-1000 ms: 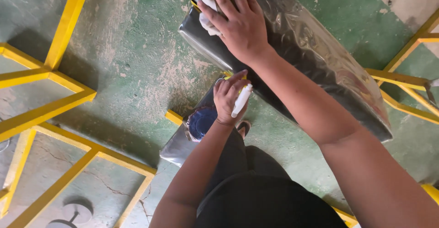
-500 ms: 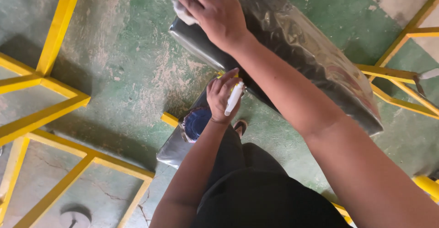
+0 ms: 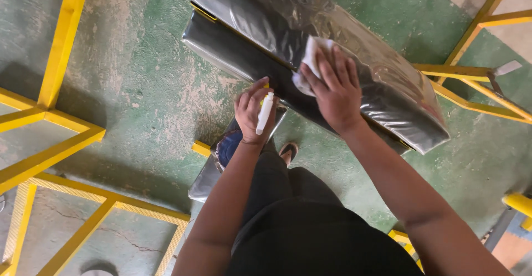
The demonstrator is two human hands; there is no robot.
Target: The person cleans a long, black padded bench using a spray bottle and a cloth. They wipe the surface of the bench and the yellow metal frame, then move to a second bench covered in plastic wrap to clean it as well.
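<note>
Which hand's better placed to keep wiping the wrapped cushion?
Right, probably. The right hand already presses the white cloth flat on the cushion. The left hand grips a small white bottle beside the cushion's edge, off its top.

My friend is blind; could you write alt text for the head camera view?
A right hand presses a white cloth onto a plastic-wrapped black cushion. The left hand holds a white spray bottle above a green floor.

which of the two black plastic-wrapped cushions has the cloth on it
The upper, larger glossy black plastic-wrapped cushion: the right hand presses a white cloth onto it. The lower black cushion beneath it is untouched.
</note>
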